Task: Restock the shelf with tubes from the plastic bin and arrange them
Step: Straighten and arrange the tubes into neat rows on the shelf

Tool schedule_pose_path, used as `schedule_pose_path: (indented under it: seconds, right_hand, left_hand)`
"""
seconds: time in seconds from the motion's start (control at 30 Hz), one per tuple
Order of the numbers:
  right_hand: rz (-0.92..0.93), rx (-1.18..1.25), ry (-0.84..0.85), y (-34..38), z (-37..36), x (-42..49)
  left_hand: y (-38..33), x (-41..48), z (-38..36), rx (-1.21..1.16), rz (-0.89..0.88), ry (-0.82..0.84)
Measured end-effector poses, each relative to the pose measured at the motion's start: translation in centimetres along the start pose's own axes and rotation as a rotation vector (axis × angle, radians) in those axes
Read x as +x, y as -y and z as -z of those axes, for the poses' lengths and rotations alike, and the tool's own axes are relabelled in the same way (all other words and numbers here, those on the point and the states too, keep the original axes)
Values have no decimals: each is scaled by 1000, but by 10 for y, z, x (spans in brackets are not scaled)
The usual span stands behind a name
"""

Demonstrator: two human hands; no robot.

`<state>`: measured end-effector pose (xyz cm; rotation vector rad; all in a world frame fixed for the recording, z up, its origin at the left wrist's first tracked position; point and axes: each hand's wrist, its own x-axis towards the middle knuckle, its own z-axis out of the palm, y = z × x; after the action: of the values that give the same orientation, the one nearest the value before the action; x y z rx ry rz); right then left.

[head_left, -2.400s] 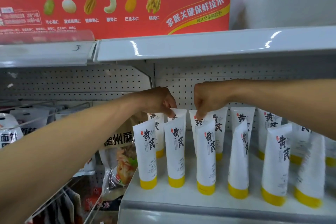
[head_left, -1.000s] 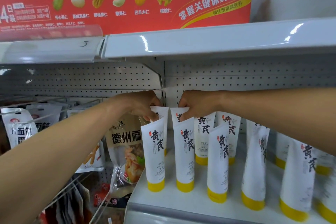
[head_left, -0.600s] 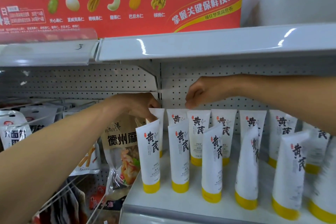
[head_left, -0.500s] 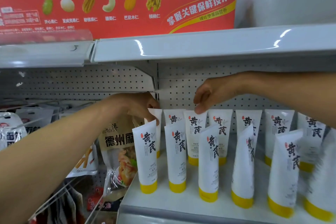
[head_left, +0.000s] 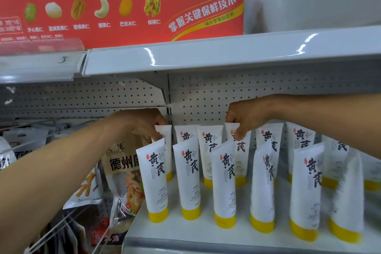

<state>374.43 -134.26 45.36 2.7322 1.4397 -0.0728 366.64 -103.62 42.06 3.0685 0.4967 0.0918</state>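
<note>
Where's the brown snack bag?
In the head view, the brown snack bag is low on the left, right beside the leftmost front tube and just under the left hand.

The rightmost front tube (head_left: pixel 348 202) is blurred; the right forearm (head_left: pixel 329 121) covers the tops of back tubes (head_left: pixel 341 147).

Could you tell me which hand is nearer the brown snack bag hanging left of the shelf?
Left. The left hand sits just above the snack bag, gripping the leftmost back tube; the right hand pinches the fourth back tube, farther right.
</note>
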Motion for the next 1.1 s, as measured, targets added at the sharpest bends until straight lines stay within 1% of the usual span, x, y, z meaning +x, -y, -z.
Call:
schedule_pose_path:
  seconds: [0.23,0.37,0.43,0.5,0.6,0.67,0.73,0.83,1.1]
  right_hand:
    - [-4,-7,17,0,1,-3]
    - [-15,4,50,2,2,-3]
    - [-14,-6,53,4,3,-1]
    - [8,-3,12,6,4,1]
    - [49,131,-60,15,6,5]
    - [84,188,-64,25,3,8]
    - [94,148,-68,32,-3,14]
    - [79,75,-88,35,-8,20]
    - [56,58,-89,33,-8,16]
  left_hand:
    - [-23,-37,8,-22,-24,-26]
    - [-32,-49,11,-139,-82,62]
    - [-36,-54,14,-174,-94,68]
    - [-42,-59,19,-197,-126,49]
    - [-61,-62,28,-283,-212,-15]
    - [-74,-61,30,-264,-254,-6]
    - [-82,-59,26,-174,-274,20]
    - [-83,-54,18,-99,-248,-7]
    - [-81,-51,16,-109,-237,-26]
